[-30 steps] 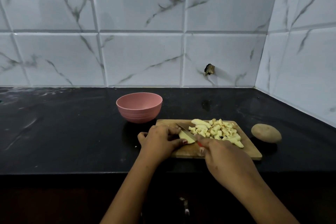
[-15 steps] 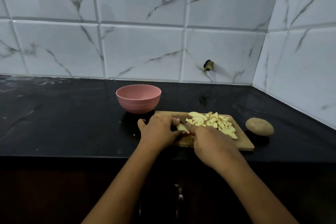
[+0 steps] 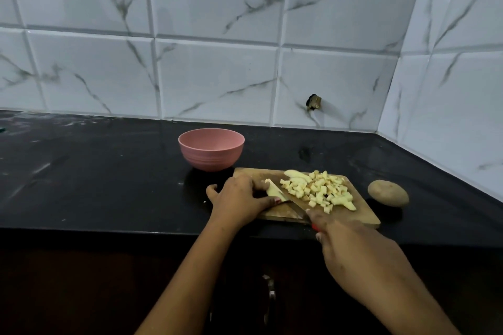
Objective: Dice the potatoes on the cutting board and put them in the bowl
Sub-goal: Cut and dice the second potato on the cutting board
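Head view: a peeled potato piece (image 3: 273, 190) is pinned to the cutting board (image 3: 363, 215) by the curled fingers (image 3: 266, 200) of the left hand (image 3: 239, 198), seemingly to steady it for slicing. The knife (image 3: 295, 205) is clasped by its handle in the right hand (image 3: 353, 250), with the blade laid just beside those fingertips. Diced potato (image 3: 318, 192) is heaped further right. The pink bowl (image 3: 211, 148) is set just behind the board, and an unpeeled potato (image 3: 388, 192) lies off its right edge.
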The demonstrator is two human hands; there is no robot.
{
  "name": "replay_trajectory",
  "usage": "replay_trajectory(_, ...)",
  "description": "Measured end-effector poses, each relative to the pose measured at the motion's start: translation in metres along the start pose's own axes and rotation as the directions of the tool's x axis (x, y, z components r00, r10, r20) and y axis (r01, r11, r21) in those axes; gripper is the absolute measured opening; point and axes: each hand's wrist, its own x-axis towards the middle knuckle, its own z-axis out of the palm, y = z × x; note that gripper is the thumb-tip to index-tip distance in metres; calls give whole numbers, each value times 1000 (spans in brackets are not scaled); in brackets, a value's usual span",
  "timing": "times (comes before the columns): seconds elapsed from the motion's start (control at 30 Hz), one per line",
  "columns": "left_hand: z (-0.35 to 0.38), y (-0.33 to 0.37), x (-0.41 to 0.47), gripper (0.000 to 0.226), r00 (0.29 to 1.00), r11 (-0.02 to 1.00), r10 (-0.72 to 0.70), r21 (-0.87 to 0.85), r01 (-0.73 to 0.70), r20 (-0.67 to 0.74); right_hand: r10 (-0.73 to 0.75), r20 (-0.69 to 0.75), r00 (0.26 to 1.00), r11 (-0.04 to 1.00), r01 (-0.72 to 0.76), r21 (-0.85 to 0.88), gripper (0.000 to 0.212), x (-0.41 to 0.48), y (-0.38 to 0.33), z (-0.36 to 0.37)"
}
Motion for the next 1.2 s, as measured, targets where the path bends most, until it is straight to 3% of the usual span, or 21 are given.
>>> replay_trajectory(0.27,-3,0,-2,30,1000,1000,3,-27,-3,3,10,1,1000,999,-10,48,44,8,0,-28)
replay_trajectory(0.5,-1,-1,-4,29,999,1000,21,-3,-21,-27,28,-27,999,999,-29,-42,47,14,-11,-7)
replay_trajectory(0.83,5,0,-7,48,990,988,92,131,-78,-108,73,-59,996,995,-69,78,47,14,0,7)
replay_trajectory(1.0,0,1,6,71,998,990,54,127,-58,36,62,-36,997,992,-57,115,46,17,1,9)
replay_trajectory(1.2,-2,-1,9,66,992,990,59,120,-72,110,90,-26,996,994,-88,65,46,26,3,9)
